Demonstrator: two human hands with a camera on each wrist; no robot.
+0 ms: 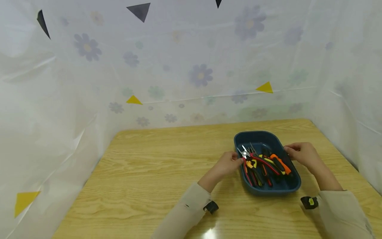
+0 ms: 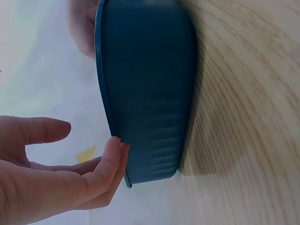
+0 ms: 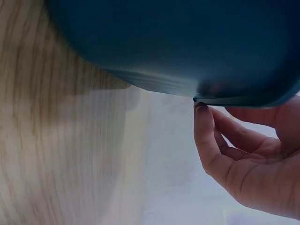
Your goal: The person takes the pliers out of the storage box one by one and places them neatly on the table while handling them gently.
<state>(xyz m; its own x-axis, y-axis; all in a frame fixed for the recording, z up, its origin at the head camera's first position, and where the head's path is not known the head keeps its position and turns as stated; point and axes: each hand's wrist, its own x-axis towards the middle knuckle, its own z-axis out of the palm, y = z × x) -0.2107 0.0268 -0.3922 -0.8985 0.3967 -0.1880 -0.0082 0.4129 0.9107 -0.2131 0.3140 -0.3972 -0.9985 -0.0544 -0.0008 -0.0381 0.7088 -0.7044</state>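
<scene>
The blue tray (image 1: 262, 192) is on the wooden table (image 1: 155, 166), between the two hands. At the left side of the tray is the left hand (image 1: 225, 164): its fingertips touch the rim, while its thumb stands apart from the fingers, so this hand is not clamped on anything. At the right side of the tray is the right hand (image 1: 305, 156), which pinches the rim between bent fingers and thumb (the tip of this thumb is hidden in the right wrist view).

Inside the tray lies a pile of hand tools. Near its left rim, on top, are red-handled pliers (image 1: 245, 154) with the jaws spread; near its right rim lies an orange-handled tool (image 1: 285, 166). Other handles, black and yellow, overlap between these, and I cannot tell how many they are. Behind the tray hangs a pale sheet (image 1: 176, 63) with flowers printed on it.
</scene>
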